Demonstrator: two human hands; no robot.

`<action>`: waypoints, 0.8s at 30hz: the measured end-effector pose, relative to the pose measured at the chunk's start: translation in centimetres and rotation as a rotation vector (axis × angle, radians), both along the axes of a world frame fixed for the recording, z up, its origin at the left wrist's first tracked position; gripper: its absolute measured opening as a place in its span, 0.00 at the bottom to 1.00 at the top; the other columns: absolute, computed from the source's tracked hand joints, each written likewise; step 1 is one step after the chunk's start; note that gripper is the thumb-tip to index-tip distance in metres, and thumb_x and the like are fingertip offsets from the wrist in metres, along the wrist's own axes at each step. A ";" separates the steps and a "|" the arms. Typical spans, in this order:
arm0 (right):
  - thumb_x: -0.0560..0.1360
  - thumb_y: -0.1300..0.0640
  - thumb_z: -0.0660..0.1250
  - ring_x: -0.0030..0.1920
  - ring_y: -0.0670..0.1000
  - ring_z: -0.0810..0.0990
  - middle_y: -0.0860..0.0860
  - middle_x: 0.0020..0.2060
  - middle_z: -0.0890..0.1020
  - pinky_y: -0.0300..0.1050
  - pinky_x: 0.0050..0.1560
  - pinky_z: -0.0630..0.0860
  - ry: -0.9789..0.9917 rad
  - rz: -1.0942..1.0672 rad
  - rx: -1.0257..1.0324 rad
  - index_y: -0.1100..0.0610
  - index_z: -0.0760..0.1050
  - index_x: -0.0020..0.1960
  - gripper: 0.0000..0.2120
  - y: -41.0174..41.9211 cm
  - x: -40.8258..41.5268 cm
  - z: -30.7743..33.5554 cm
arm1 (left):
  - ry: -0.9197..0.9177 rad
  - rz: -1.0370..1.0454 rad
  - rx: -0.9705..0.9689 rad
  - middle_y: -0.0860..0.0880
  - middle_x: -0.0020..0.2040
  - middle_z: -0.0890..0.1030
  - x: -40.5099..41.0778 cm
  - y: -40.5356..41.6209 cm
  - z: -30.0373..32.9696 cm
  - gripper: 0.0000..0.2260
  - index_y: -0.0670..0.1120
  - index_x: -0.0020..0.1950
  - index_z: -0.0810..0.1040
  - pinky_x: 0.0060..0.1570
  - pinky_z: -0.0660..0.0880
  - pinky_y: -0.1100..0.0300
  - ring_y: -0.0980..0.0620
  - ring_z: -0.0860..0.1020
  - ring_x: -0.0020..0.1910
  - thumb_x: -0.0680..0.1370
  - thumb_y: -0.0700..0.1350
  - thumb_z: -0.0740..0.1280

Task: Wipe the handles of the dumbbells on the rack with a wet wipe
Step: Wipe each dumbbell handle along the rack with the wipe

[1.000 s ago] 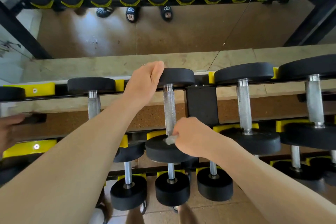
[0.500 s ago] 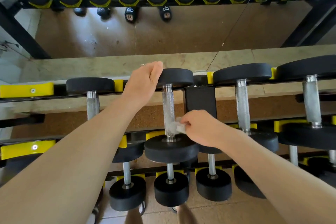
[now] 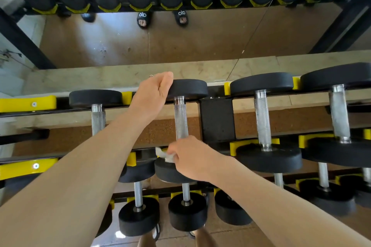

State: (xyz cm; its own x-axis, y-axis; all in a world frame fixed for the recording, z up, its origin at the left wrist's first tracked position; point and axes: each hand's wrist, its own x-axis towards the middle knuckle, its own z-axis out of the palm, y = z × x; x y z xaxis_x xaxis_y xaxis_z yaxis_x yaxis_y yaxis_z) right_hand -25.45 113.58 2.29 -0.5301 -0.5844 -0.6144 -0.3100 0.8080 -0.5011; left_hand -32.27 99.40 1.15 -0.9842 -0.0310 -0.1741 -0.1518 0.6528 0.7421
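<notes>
A: Where is the wet wipe [image 3: 166, 155]?

B: Bunched in the right hand [image 3: 190, 158], whose fingers curl round it at the near end of the dumbbell handle [image 3: 181, 120], just above the near weight plate [image 3: 170, 172].

A: And the left hand [image 3: 152, 96]?

B: It rests on the far weight plate [image 3: 189, 88] of the same dumbbell, fingers curled over the plate's left edge. The dumbbell sits on the top tier of the rack [image 3: 217, 119], between its neighbours.
</notes>
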 end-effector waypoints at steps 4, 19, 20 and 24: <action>0.80 0.60 0.60 0.53 0.52 0.80 0.54 0.58 0.80 0.48 0.55 0.79 -0.023 -0.037 -0.016 0.55 0.78 0.64 0.15 2.5 -0.6 -0.3 | 0.002 0.004 -0.033 0.48 0.35 0.67 0.1 0.2 0.0 0.21 0.41 0.42 0.69 0.38 0.64 0.55 0.52 0.66 0.35 0.87 0.53 0.50; 0.76 0.63 0.67 0.58 0.50 0.75 0.50 0.58 0.77 0.41 0.52 0.77 0.699 -0.065 -0.058 0.55 0.75 0.65 0.18 13.8 -4.8 -0.6 | 0.190 -0.112 -0.323 0.46 0.54 0.81 -1.8 5.3 2.0 0.17 0.48 0.66 0.75 0.51 0.77 0.48 0.46 0.79 0.52 0.87 0.50 0.50; 0.73 0.64 0.70 0.60 0.51 0.74 0.51 0.60 0.77 0.45 0.54 0.78 0.742 0.003 -0.009 0.56 0.75 0.65 0.21 14.5 -5.0 -0.7 | 0.203 -0.163 -0.287 0.47 0.60 0.81 -2.2 6.7 2.4 0.18 0.49 0.71 0.73 0.55 0.77 0.49 0.47 0.78 0.56 0.87 0.51 0.50; 0.67 0.63 0.76 0.61 0.56 0.76 0.56 0.62 0.78 0.48 0.60 0.76 0.907 0.257 0.286 0.62 0.73 0.67 0.30 16.5 -6.3 -0.8 | 0.167 -0.349 -0.206 0.50 0.70 0.77 -3.8 11.4 2.6 0.20 0.50 0.78 0.67 0.62 0.72 0.55 0.50 0.75 0.66 0.87 0.50 0.49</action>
State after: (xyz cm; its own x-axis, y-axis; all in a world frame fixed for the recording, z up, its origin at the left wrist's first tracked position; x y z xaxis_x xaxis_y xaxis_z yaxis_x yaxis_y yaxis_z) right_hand -31.72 130.12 1.51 -0.7480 -0.6406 -0.1735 -0.6635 0.7157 0.2179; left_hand -36.02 110.80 3.79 -0.9561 0.2908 -0.0365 0.2151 0.7809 0.5865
